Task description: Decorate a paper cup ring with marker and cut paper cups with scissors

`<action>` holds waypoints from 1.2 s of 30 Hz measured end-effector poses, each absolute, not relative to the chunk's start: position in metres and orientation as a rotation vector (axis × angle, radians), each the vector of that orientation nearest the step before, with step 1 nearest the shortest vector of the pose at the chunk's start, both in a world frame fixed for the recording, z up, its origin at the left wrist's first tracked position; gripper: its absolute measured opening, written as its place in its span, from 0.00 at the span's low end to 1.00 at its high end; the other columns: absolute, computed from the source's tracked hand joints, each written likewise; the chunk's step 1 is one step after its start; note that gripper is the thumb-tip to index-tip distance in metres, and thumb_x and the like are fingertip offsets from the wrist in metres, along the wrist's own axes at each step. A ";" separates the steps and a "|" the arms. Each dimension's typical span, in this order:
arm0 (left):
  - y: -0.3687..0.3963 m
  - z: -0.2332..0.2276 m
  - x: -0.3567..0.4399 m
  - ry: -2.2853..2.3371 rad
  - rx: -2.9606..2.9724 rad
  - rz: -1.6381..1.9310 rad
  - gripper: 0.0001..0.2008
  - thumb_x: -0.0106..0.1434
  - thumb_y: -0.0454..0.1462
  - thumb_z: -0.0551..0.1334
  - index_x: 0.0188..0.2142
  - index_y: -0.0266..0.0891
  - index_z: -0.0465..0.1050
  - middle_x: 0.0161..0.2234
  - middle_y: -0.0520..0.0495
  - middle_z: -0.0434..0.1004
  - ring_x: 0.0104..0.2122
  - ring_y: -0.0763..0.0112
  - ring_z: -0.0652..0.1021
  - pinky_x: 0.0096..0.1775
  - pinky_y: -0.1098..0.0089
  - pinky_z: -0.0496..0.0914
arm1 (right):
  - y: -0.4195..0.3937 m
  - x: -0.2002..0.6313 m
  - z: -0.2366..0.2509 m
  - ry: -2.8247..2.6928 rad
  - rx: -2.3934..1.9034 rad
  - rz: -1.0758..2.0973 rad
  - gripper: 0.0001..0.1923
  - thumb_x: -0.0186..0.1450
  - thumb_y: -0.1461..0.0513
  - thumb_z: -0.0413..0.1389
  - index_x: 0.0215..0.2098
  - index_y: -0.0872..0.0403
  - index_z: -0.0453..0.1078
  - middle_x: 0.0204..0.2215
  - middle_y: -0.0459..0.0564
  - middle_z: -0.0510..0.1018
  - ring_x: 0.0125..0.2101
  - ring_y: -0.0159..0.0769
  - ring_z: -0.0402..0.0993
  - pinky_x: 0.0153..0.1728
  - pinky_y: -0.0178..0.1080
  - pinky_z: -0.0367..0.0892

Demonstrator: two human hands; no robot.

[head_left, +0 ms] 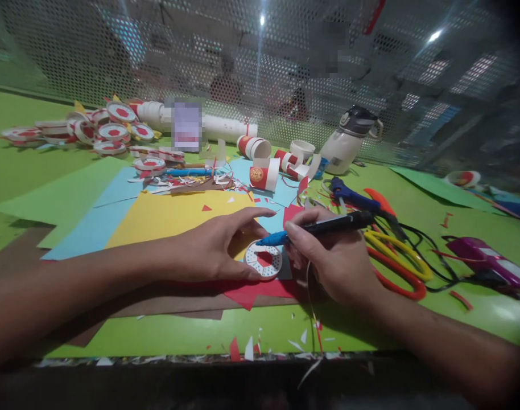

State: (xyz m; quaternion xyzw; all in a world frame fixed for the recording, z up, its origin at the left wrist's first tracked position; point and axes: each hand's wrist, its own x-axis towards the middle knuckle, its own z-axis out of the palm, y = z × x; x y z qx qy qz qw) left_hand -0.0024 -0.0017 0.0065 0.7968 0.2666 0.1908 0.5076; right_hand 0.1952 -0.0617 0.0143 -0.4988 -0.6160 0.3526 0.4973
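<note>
In the head view, the left hand (215, 247) curves around a white disc (265, 272) with a red centre and blue dots, which sits low and central over coloured sheets; its thumb touches the near rim and its forefinger arches free beyond the far side, but the other fingers are partly covered, so I cannot tell whether they press the edge. The right hand (334, 256) grips a marker (339, 224) between thumb and fingers, blue end over the disc; whether the tip touches is too small to tell, and the lower fingers are in shadow. That hand and wrist partly cover the yellow and red loops (399, 253) beside them. At the back left, a pile of discs (115, 132) overlaps too much to count, and pixelation obscures a purple item (186, 126) before a white tube (228, 129). Behind the perforated screen (192, 62), shapes are blurred; both forearms are cut off by the frame.
</note>
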 end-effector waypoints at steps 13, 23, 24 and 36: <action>-0.003 0.004 -0.001 0.569 1.788 0.440 0.41 0.55 0.34 0.68 0.63 0.46 0.50 0.57 0.43 0.68 0.61 0.61 0.66 0.56 0.61 0.65 | -0.062 0.194 0.007 -1.517 -1.216 0.774 0.09 0.63 0.56 0.60 0.30 0.51 0.67 0.16 0.38 0.69 0.15 0.27 0.64 0.17 0.32 0.62; -0.003 0.006 -0.002 0.575 1.856 0.435 0.39 0.57 0.36 0.68 0.64 0.46 0.51 0.56 0.44 0.70 0.56 0.59 0.71 0.53 0.62 0.68 | -0.060 0.188 0.007 -1.512 -1.160 0.838 0.09 0.64 0.58 0.59 0.29 0.52 0.66 0.13 0.36 0.68 0.12 0.24 0.62 0.13 0.29 0.61; -0.003 0.006 -0.002 0.572 1.859 0.440 0.39 0.57 0.36 0.67 0.64 0.46 0.51 0.55 0.44 0.71 0.56 0.59 0.71 0.53 0.61 0.68 | -0.060 0.188 0.007 -1.513 -1.159 0.827 0.09 0.64 0.58 0.59 0.28 0.52 0.66 0.13 0.36 0.68 0.12 0.24 0.62 0.13 0.29 0.61; -0.005 0.003 0.000 0.527 1.806 0.475 0.38 0.57 0.34 0.66 0.64 0.45 0.50 0.55 0.45 0.71 0.57 0.59 0.70 0.54 0.62 0.68 | -0.061 0.187 0.005 -1.472 -1.115 0.897 0.09 0.63 0.58 0.60 0.29 0.52 0.67 0.14 0.36 0.69 0.13 0.23 0.63 0.13 0.27 0.60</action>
